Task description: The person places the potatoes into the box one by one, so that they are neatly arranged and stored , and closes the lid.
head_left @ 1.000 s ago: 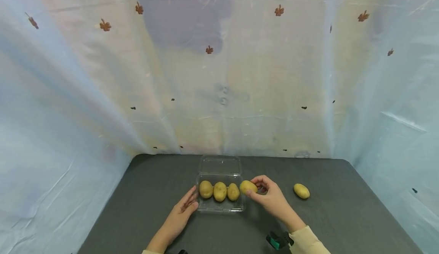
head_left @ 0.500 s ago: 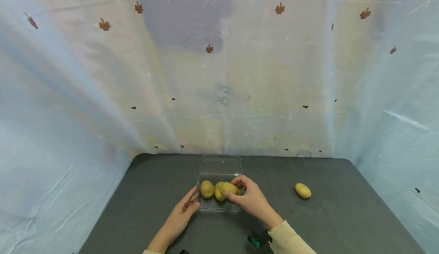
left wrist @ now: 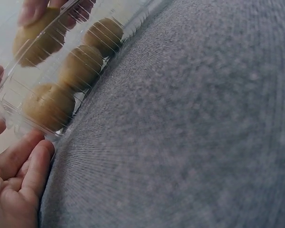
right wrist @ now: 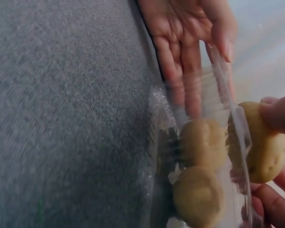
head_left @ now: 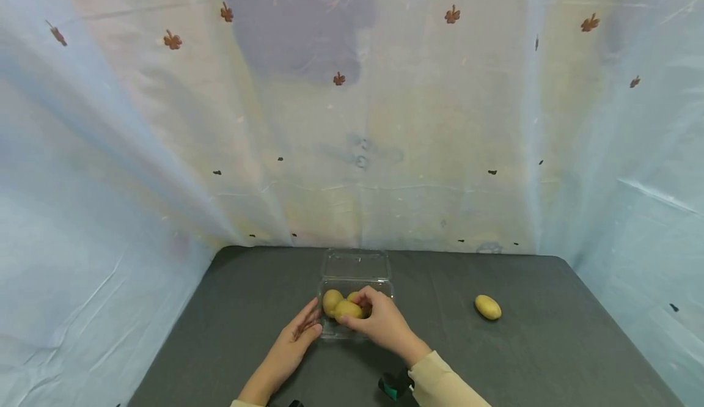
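Note:
A clear plastic clamshell box (head_left: 337, 336) sits on the table with its lid (head_left: 356, 266) raised at the back. My right hand (head_left: 387, 327) pinches a yellow potato (head_left: 348, 310) between thumb and fingers, above the box's front-left part. The right wrist view has this held potato (right wrist: 265, 152) above the clear rim. Through the wall in the left wrist view, three potatoes show in a row: a near potato (left wrist: 50, 107), a middle one and a far one. My left hand (head_left: 286, 349) rests its extended fingers against the box's left side.
One more yellow potato (head_left: 487, 307) lies on the dark grey table (head_left: 528, 358), well to the right of the box. A pale patterned curtain (head_left: 418, 150) rises behind the table and along both sides.
My right hand has carried its potato leftward, from the box's right edge to over its left part. My left hand stays against the box's left side.

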### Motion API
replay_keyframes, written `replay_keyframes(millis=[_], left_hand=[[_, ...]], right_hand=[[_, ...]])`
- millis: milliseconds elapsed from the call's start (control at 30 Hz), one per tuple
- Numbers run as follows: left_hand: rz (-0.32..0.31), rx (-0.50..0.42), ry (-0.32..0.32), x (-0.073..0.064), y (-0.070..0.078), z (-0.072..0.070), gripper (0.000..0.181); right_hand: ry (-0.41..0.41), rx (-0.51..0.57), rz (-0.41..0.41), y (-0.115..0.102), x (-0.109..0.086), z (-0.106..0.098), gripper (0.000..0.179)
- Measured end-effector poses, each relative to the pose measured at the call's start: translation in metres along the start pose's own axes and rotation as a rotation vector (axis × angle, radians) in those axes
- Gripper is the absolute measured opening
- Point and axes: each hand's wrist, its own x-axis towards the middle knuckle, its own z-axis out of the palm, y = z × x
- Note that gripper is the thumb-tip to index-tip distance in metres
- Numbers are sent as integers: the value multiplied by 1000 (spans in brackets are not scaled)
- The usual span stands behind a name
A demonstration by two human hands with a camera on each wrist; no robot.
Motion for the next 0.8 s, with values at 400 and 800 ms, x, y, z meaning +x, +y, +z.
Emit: replay_keyframes(millis=[400, 800], left_hand=[[-5, -6, -11, 1, 1, 0, 61], [-11, 0, -4, 0, 0, 0, 61]], right_hand=[[-24, -73, -45, -1, 9, 15, 37], [-99, -77, -3, -4, 10, 16, 35]])
